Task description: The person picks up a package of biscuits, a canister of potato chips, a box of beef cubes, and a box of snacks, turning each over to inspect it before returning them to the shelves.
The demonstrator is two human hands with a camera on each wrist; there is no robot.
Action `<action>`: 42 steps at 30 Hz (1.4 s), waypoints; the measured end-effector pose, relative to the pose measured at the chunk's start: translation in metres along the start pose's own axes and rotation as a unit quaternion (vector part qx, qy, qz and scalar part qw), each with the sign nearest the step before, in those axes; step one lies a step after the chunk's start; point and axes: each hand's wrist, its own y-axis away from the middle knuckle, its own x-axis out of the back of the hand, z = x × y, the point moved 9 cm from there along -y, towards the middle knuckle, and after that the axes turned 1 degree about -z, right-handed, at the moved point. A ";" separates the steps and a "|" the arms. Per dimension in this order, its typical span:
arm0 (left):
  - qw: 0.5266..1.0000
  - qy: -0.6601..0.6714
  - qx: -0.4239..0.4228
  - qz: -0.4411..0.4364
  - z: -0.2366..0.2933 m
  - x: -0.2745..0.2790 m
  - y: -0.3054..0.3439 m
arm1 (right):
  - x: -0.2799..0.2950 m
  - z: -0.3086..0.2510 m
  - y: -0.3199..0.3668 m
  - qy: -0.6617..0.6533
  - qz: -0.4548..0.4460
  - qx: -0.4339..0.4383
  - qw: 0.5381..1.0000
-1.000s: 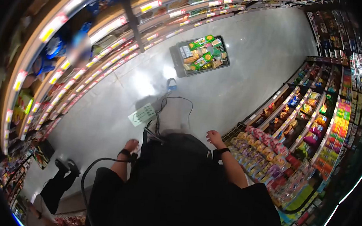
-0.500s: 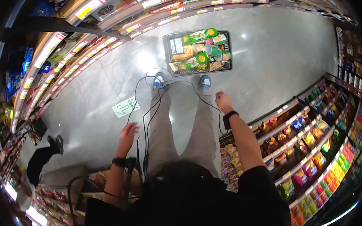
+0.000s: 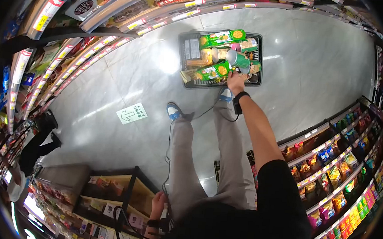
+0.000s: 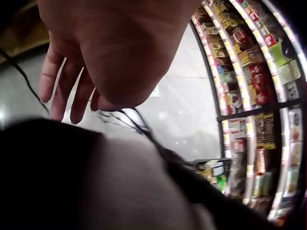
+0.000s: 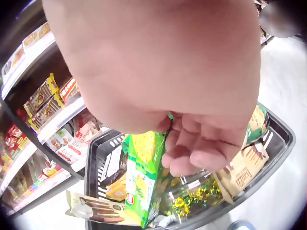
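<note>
My right hand [image 3: 236, 82] reaches over the near edge of a black shopping basket [image 3: 219, 85] on the floor. In the right wrist view its fingers [image 5: 206, 158] are loosely curled, just above the groceries, with nothing visible in them. Beside the hand lie a green biscuit packet [image 5: 141, 184], a brown Franzzi packet [image 5: 247, 167] and clear packaging with gold-green bits [image 5: 196, 195]. A green canister [image 3: 236, 58] lies farther back. My left hand [image 3: 159, 201] hangs relaxed beside the left leg, its fingers [image 4: 69, 91] apart and empty.
Stocked shelves [image 3: 131, 26] run along the far left, and snack racks [image 3: 330, 160] along the right. A wooden display shelf [image 3: 129, 186] stands near my left. A thin cable [image 3: 168, 149] trails by my legs. Another person [image 3: 33, 153] is at far left; a floor sign [image 3: 132, 113] lies ahead.
My right hand has moved forward and down to the basket. The left hand has drawn back beside the leg. The basket sits closer to my feet than a second ago.
</note>
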 end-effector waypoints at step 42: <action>0.662 0.489 -0.448 -0.349 0.390 0.145 0.397 | 0.373 -0.373 0.654 -0.346 -0.126 0.443 0.817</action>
